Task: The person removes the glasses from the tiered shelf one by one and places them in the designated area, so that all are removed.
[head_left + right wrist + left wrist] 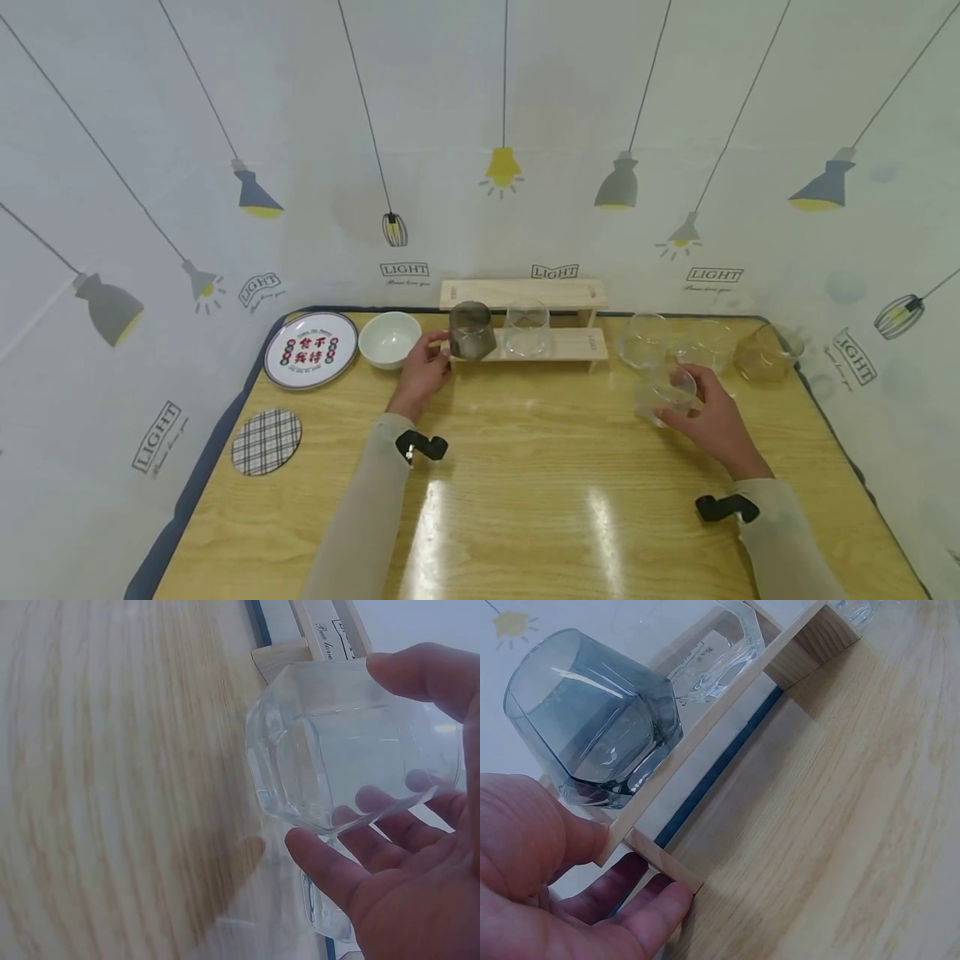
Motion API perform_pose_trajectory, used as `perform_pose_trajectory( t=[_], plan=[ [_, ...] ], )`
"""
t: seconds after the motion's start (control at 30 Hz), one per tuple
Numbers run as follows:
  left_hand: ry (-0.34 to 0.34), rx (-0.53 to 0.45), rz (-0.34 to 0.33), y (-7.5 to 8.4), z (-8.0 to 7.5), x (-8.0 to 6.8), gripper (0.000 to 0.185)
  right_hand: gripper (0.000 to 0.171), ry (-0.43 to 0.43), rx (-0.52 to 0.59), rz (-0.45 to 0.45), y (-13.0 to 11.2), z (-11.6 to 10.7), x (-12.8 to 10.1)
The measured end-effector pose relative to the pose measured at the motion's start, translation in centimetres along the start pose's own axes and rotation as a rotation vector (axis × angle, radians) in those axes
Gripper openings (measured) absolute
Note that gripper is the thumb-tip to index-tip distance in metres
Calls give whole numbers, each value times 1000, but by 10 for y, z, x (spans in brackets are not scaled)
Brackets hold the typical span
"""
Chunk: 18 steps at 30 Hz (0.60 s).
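On the lower board of a small wooden rack (570, 345) stands a grey-tinted glass (472, 330) (592, 720), with a clear glass (527, 329) beside it. My left hand (433, 357) (622, 862) is at the rack's left end. Its thumb lies by the board's edge and its nearly straight fingers (641, 911) touch the rack's foot; it holds nothing. My right hand (693, 408) (375, 765) grips another clear glass (663, 390) (330, 742) just above the wooden table (525, 500), at the right, thumb on one side and fingers on the other.
Two more clear glasses (643, 339) (705, 343) and an amber one (765, 352) stand at the back right. Left of the rack lie a white bowl (389, 339), a printed plate (311, 350) and a plaid coaster (266, 441). A lamp-patterned backdrop surrounds the table.
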<state>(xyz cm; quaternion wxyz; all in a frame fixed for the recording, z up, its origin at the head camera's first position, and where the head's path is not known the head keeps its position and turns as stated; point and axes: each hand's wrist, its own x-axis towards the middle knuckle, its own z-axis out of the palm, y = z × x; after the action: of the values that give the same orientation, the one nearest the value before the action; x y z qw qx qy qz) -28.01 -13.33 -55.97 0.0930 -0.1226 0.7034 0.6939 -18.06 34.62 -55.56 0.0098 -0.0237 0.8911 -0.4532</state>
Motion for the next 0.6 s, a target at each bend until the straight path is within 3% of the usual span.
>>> perform_pose_trajectory(
  t=[0.3, 0.6],
  plan=[
    [12, 9, 8, 0, -2, -1, 34, 89, -3, 15, -10, -4, -2, 0],
    [11, 0, -4, 1, 0, -1, 34, 76, 82, 76, -102, -26, -11, 0]
  ],
)
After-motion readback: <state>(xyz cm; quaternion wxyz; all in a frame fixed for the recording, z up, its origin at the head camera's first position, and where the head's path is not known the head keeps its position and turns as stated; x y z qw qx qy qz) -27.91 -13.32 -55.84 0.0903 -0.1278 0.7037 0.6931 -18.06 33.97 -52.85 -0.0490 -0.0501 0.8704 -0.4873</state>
